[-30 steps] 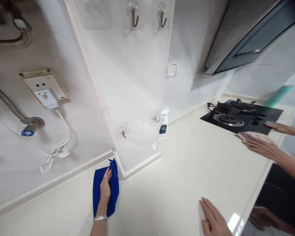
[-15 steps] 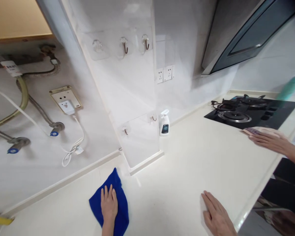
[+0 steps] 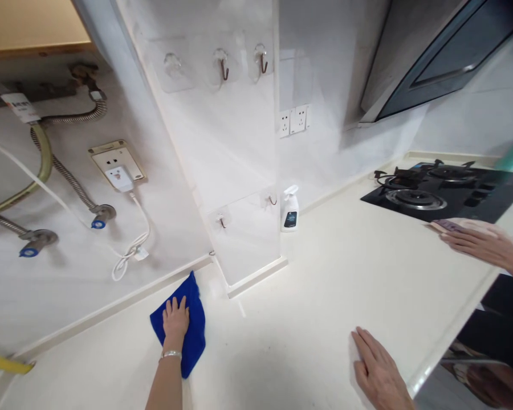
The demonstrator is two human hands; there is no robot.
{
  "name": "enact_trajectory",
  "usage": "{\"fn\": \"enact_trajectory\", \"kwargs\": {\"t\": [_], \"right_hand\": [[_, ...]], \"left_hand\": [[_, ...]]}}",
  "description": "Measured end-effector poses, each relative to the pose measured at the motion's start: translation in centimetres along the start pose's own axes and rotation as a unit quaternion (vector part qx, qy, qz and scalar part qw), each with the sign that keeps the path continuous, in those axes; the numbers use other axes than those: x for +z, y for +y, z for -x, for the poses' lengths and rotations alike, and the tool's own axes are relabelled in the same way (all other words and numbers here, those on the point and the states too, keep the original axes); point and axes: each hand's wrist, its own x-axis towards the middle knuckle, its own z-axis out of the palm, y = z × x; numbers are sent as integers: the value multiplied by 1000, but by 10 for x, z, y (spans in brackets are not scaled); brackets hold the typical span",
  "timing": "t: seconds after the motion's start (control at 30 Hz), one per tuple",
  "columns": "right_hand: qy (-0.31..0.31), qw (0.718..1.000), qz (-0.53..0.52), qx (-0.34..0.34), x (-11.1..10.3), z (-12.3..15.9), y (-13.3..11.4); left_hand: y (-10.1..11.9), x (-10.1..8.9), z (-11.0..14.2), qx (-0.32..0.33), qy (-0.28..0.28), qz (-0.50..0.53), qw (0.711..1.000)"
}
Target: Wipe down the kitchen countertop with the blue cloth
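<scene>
A blue cloth (image 3: 192, 341) lies on the pale countertop (image 3: 265, 353), near the wall. My left hand (image 3: 176, 319), with a bracelet at the wrist, presses down on the cloth, its fingers spread and stretched over it. Farther right, my right hand (image 3: 378, 367) rests flat on the bare counter with its fingers stretched out and holds nothing. Another person's hand (image 3: 483, 245) reaches in from the right and lies on a pale pinkish cloth (image 3: 487, 228) beside the black gas stove (image 3: 419, 196).
A white spray bottle (image 3: 290, 210) stands in the corner behind a projecting wall column (image 3: 226, 142) with hooks. Pipes, valves and a plugged-in white cord (image 3: 143, 216) are on the left wall. A yellow hose (image 3: 6, 363) crosses the counter's left end. The range hood (image 3: 427, 62) hangs upper right.
My left hand and the blue cloth have moved left and away from me, toward the wall. My right hand stays on the counter. The view has shifted slightly.
</scene>
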Motion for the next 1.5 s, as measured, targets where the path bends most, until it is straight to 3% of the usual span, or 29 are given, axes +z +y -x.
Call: {"fn": "enact_trajectory", "kwargs": {"t": [0.07,0.17,0.23,0.33,0.53,0.73,0.9,1.1,1.27,1.4,1.5], "right_hand": [[0,1000,0,-1,2,1,1],[-4,1000,6,-4,3,2,2],[-7,1000,9,-6,3,2,3],[-12,1000,11,-10,2,2,4],[-13,1000,10,-11,0,2,2],[-18,1000,15,-2,-2,0,-1],[-14,1000,12,-8,-1,1,1],[-15,1000,8,3,-2,1,0],[-17,1000,7,0,-1,2,1],[-17,1000,4,-4,0,3,2],[-20,1000,4,-7,0,4,4]], "left_hand": [[15,-3,3,13,19,8,1000],[38,0,27,71,12,25,997],[44,4,43,76,9,31,997],[40,7,49,56,5,46,997],[21,-5,27,31,-22,118,992],[27,-5,35,52,-38,233,970],[33,5,54,89,3,193,977],[10,3,48,66,2,159,985],[-1,-1,39,5,17,168,986],[3,-6,41,-61,49,208,975],[15,-15,48,-24,-6,254,967]]}}
